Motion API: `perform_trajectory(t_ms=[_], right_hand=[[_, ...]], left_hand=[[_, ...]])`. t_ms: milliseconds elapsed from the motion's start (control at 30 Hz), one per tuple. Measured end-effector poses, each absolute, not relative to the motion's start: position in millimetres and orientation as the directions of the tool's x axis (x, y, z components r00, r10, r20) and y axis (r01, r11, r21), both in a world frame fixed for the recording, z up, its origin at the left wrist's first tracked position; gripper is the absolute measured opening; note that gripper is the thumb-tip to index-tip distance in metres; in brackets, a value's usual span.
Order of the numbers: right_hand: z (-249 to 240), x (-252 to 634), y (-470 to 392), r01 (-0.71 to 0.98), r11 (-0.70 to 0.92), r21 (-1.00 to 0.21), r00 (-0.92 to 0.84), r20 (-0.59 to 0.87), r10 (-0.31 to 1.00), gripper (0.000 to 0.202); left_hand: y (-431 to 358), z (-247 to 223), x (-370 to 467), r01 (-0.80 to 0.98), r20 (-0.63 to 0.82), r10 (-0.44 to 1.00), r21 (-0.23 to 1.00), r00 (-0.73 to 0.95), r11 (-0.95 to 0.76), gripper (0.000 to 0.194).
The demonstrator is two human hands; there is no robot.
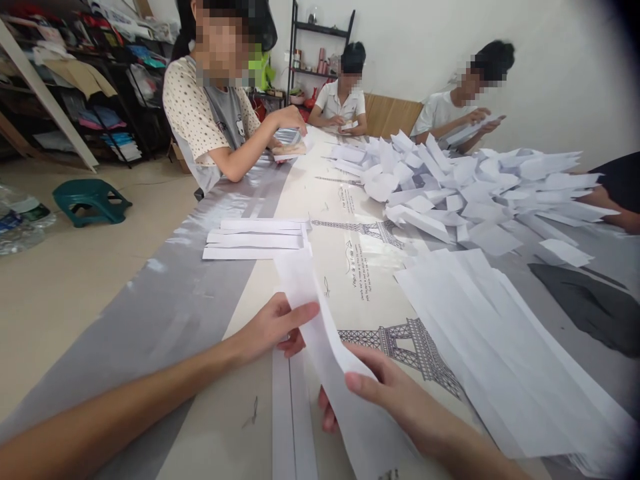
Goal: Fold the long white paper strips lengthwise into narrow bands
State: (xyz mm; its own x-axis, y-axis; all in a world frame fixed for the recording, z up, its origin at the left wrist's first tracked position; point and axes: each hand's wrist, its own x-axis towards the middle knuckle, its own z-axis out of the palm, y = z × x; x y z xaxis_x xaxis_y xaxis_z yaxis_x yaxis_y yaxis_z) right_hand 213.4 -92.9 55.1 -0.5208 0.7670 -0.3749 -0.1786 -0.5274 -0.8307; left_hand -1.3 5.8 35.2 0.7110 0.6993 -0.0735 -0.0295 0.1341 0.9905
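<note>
Grey-and-cream printed tablecloth (220, 413) bears heaped folded white papers (475, 190). Left hand (275, 323) and right hand (393, 387) pinch closed on one white paper strip (323, 347).

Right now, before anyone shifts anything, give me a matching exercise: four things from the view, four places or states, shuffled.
Things:
1. green stool
2. left hand
3. large sheets
4. folded pieces

Places or states:
A. lying flat in a stack, nearer the wearer than the heap
B. jumbled in a heap on the far right part of the table
C. on the floor, left of the table
D. gripping the white paper that the right hand also holds

Pairs: 1-C; 2-D; 3-A; 4-B
</note>
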Motion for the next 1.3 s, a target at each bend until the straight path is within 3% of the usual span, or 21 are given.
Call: perform_trajectory(t_ms=[100,200,333,400,667,933,1300], right_hand=[[57.7,209.9,-93.2,-0.105,-0.473,-0.875,-0.519,-0.358,0.776,0.040],[59.0,207.0,-94.6,-0.026,-0.378,-0.926,-0.495,-0.316,0.809,0.037],[57.5,206.4,-98.0,0.041,-0.318,-0.947,-0.464,-0.300,0.834,0.034],[57.1,207.3,-98.6,0.025,-0.326,-0.945,-0.469,-0.299,0.831,0.037],[59.7,206.8,-95.0,-0.051,-0.355,-0.934,-0.435,-0.299,0.849,0.041],[54.2,208.2,-96.8,-0.054,-0.365,-0.930,-0.363,-0.322,0.874,0.043],[41.7,209.3,-97.8,-0.141,-0.391,-0.910,-0.354,-0.322,0.878,0.035]], left_hand=[[7.8,33.4,-4.4,-0.110,0.027,0.700,0.991,0.714,0.074,0.063],[4.4,38.5,-6.2,-0.081,0.061,0.690,0.997,0.722,-0.003,0.066],[-2.7,46.3,-3.6,0.047,0.007,0.750,0.998,0.662,-0.051,0.049],[-2.5,45.5,-1.0,0.044,-0.016,0.780,0.999,0.626,-0.015,0.039],[8.6,36.4,2.4,-0.013,-0.041,0.879,0.998,0.475,0.054,0.048],[6.4,32.7,-0.4,0.069,0.006,0.900,0.997,0.436,-0.040,0.051],[8.7,31.1,1.0,-0.080,0.001,0.896,0.996,0.444,0.039,0.052]])
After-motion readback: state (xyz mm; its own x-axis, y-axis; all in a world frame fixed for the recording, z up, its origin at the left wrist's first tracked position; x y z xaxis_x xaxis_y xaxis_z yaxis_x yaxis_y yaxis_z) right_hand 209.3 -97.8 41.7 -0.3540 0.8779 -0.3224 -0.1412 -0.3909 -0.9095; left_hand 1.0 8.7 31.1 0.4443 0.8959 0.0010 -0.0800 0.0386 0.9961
